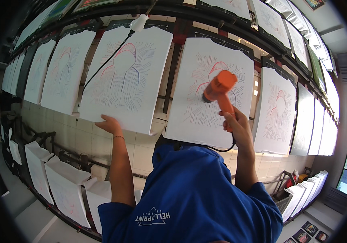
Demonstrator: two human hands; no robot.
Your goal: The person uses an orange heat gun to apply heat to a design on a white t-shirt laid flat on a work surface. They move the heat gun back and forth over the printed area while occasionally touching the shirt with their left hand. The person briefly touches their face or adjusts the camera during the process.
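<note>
My right hand (237, 124) is closed round the handle of an orange heat gun (223, 83). Its dark nozzle points down at a white T-shirt (179, 117) stretched on a board, printed with a red and blue hooded figure among circuit-like lines. The nozzle and body cover part of that print; the gap between nozzle and cloth cannot be judged. My left hand (109, 124) lies with fingers extended at the lower edge of another white T-shirt (92, 109) bearing the same print. Nothing shows in the left hand.
A white socket connector (139, 23) hangs overhead with a black cord (108, 61) across the left shirt. The heat gun's cord (222, 150) loops near my waist. Another printed T-shirt (277, 135) lies to the right. Behind me runs a lower row of shirt boards (66, 172).
</note>
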